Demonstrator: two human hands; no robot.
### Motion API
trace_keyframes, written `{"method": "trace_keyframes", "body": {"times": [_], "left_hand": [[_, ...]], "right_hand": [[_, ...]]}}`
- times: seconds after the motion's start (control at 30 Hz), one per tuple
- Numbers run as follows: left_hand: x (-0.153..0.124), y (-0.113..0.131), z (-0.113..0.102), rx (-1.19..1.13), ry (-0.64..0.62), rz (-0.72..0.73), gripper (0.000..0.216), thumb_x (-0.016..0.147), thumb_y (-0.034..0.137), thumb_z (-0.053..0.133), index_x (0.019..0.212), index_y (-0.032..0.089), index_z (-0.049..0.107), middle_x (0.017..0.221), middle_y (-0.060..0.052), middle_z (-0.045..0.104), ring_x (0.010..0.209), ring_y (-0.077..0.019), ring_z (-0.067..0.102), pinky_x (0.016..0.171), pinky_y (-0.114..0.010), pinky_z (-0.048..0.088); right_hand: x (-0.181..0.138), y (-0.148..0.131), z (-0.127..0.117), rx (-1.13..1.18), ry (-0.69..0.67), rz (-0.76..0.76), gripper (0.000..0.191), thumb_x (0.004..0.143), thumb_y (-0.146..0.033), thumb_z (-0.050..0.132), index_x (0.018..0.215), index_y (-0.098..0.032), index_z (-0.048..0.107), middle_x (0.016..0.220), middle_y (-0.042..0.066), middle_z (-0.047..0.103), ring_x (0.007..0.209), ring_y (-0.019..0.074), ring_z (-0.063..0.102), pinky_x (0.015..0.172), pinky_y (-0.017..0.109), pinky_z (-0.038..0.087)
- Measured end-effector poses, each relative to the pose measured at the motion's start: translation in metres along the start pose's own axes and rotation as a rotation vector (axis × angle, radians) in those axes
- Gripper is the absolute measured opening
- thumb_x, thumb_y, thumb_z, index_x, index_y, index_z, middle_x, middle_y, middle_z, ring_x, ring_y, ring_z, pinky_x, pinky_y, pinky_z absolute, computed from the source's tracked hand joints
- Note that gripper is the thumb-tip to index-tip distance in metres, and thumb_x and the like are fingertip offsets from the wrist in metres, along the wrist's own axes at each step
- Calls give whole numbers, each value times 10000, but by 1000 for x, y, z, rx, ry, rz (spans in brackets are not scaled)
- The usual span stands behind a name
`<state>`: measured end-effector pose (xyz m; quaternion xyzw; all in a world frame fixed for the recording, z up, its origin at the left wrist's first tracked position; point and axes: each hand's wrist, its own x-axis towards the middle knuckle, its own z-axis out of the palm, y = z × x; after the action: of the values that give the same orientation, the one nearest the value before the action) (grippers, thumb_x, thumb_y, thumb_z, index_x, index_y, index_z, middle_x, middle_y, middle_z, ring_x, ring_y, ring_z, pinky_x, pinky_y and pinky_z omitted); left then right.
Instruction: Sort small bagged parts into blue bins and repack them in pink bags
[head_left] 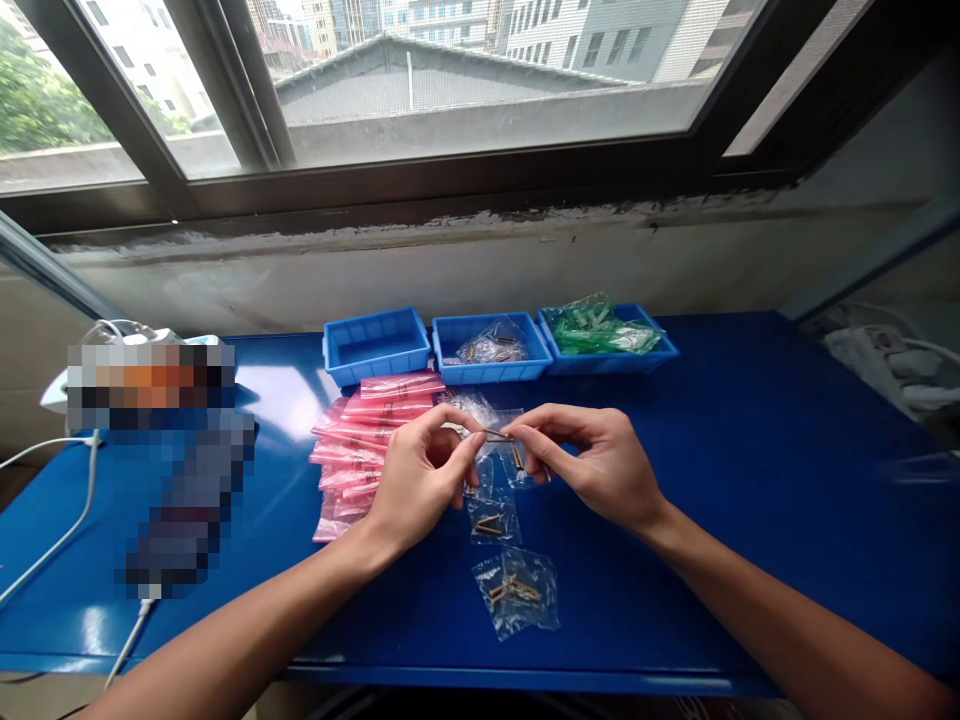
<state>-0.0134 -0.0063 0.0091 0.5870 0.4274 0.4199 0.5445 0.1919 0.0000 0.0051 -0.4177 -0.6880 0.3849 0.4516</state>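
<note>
My left hand [422,478] and my right hand [592,458] meet above the middle of the blue table [750,470], fingers pinched together. Between the fingertips they hold a thin brass pin [496,435] level. Clear little bags with brass pins lie under and in front of the hands: one [493,522] just below, another [517,592] nearer the front edge, and crumpled ones [480,410] behind the fingers. A fanned stack of pink bags [360,445] lies left of my left hand.
Three blue trays stand in a row at the back: an empty one [375,343], one [491,347] with a clear bag of pins, one [609,335] with green bags. A blurred-out device [161,450] with white cables [52,540] occupies the table's left. A window sill runs behind.
</note>
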Motion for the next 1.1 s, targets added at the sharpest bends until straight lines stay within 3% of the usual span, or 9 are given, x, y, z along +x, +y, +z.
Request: {"method": "trace_keyframes", "body": {"times": [0.1, 0.2, 0.33, 0.43, 0.53, 0.7, 0.8, 0.93, 1.1], "left_hand": [[0, 0, 1, -6, 27, 49, 161, 964, 318, 689, 950, 161, 659, 812, -32, 738, 582, -125, 684, 465, -187, 497], [0, -1, 1, 53, 74, 145, 75, 957, 219, 672, 999, 168, 709, 1010, -61, 764, 857, -166, 755, 664, -224, 594], [-1, -1, 1, 91, 101, 196, 101, 956, 193, 667, 1040, 182, 721, 1068, -63, 775, 993, -181, 741, 783, -248, 589], [-2, 1, 2, 64, 78, 139, 91, 959, 262, 682, 955, 172, 682, 876, -36, 754, 765, -142, 707, 645, -218, 539], [-2, 1, 1, 32, 32, 23, 261, 976, 408, 672, 872, 178, 601, 570, 55, 575, 460, -89, 506, 456, -194, 391], [-1, -2, 1, 72, -16, -27, 326, 1033, 462, 545, 874, 180, 581, 544, 68, 503, 429, -81, 436, 448, -196, 341], [-1, -4, 2, 92, -40, -24, 317, 1042, 474, 519, 951, 183, 602, 572, 57, 544, 454, -92, 464, 482, -204, 371], [-2, -4, 2, 135, -74, -15, 334, 1040, 472, 514, 929, 177, 625, 566, 50, 546, 469, -98, 479, 520, -216, 386], [-1, -4, 1, 150, -86, -8, 316, 1036, 447, 519, 920, 174, 628, 569, 47, 552, 476, -101, 486, 539, -224, 393]], "right_hand": [[-1, 2, 1, 28, 41, -7, 125, 946, -279, 741, 994, -209, 833, 771, 30, 813, 564, 163, 739, 515, 246, 594], [-3, 5, 1, -20, 102, -54, 231, 922, -190, 733, 1126, -230, 833, 1021, 56, 849, 711, 197, 799, 603, 279, 649], [-5, 5, 0, -64, 126, -103, 278, 925, -164, 714, 1165, -241, 830, 1032, 53, 849, 756, 209, 804, 669, 311, 667], [-3, 2, 0, -23, 105, -66, 182, 932, -226, 738, 1080, -229, 845, 848, 40, 834, 657, 185, 766, 609, 286, 637], [0, 0, 0, 57, -7, 40, 172, 950, -328, 738, 877, -202, 829, 635, 13, 732, 513, 142, 661, 505, 252, 564], [6, 4, -3, 272, -18, 213, 271, 923, -408, 779, 771, -184, 789, 574, 5, 678, 459, 122, 612, 428, 220, 504], [13, 9, -5, 476, 127, 287, 209, 857, -420, 853, 874, -212, 841, 733, 32, 784, 597, 142, 724, 498, 200, 564], [19, 12, -6, 683, 141, 360, 351, 776, -419, 922, 1082, -265, 846, 1167, 78, 823, 995, 236, 805, 837, 310, 664], [17, 13, -9, 565, 103, 380, 367, 817, -406, 891, 1140, -242, 832, 1201, 117, 811, 1058, 308, 795, 875, 413, 664]]}}
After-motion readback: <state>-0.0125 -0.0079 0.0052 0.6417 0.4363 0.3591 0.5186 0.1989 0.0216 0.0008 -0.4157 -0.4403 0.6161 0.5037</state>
